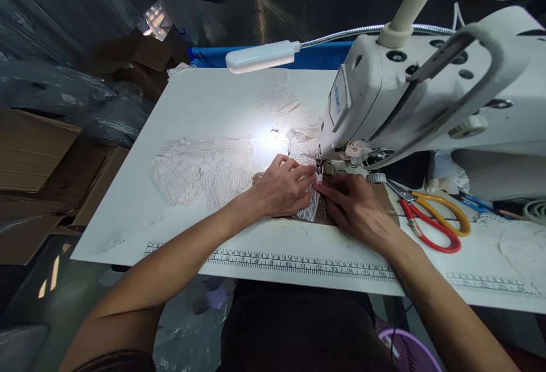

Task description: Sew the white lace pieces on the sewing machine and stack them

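Head view: lace strip (310,211) sits at the needle area of the sewing machine (358,99), between both hands, partly hidden by fingers. Left hand (285,187) lies over its left side, fingers bent; can't tell if that grip pinches or only presses. Right hand (356,204) touches its right edge with the index finger; can't tell whether that grip is closed on it.

Around: machine head overhangs the spot on the right, white lamp (262,56) on a flexible neck above the bench (128,230). Fringed lace (205,170) lies left of the left hand, more lace (277,100) behind. Scissors (412,196), red and yellow handles, just right of the right hand; blue-handled tool (475,204) further right.

Containers: open cardboard box (38,150) at left, interior dark; purple basket (409,346) below the bench, contents unclear.
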Demonstrator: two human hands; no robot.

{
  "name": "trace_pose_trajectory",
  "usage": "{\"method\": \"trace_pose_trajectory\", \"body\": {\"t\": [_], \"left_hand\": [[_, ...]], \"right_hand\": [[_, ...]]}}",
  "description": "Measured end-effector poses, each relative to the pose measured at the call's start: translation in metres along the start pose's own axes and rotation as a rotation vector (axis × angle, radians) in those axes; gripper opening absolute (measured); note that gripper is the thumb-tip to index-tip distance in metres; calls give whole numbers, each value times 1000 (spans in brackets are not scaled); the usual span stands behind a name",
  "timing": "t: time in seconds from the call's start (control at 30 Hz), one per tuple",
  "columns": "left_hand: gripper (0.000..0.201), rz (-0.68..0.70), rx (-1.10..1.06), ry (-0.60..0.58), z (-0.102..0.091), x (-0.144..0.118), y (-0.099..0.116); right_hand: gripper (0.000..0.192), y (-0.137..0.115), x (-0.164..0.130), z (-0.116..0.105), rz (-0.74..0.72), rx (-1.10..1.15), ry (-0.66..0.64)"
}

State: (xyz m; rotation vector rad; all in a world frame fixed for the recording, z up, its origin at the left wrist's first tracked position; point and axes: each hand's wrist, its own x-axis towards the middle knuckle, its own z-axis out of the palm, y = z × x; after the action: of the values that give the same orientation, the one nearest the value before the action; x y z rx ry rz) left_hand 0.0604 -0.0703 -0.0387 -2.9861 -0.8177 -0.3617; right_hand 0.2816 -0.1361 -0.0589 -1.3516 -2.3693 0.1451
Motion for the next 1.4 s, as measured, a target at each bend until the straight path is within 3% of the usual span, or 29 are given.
{"method": "trace_pose_trajectory", "body": {"t": [0.43,0.7,0.8,0.9,1.03,1.1,1.27,1.4], "left_hand": [[41,-151,37,-14,3,6,5],[38,-218,-2,54,8,4,11],[35,-208,-27,123,8,9,4],[31,-249,9,165,6,24,-17],[31,-186,17,-22,4,43,-50],[33,-181,-3,-25,1,43,-57],[32,-118,-73,114,-10,18,-40],[26,50,-241,51,-11,-2,-19]], "right_hand": [[37,-3,17,1,6,-107,58],[39,-8,4,0,34,-71,6],[39,-8,2,2,36,-60,22],[39,-10,3,3,46,-74,27],[40,-11,0,-2,49,0,12],[43,-8,-5,-8,30,91,5],[43,3,-19,-25,41,224,19],[39,7,-21,-29,74,251,59]]}}
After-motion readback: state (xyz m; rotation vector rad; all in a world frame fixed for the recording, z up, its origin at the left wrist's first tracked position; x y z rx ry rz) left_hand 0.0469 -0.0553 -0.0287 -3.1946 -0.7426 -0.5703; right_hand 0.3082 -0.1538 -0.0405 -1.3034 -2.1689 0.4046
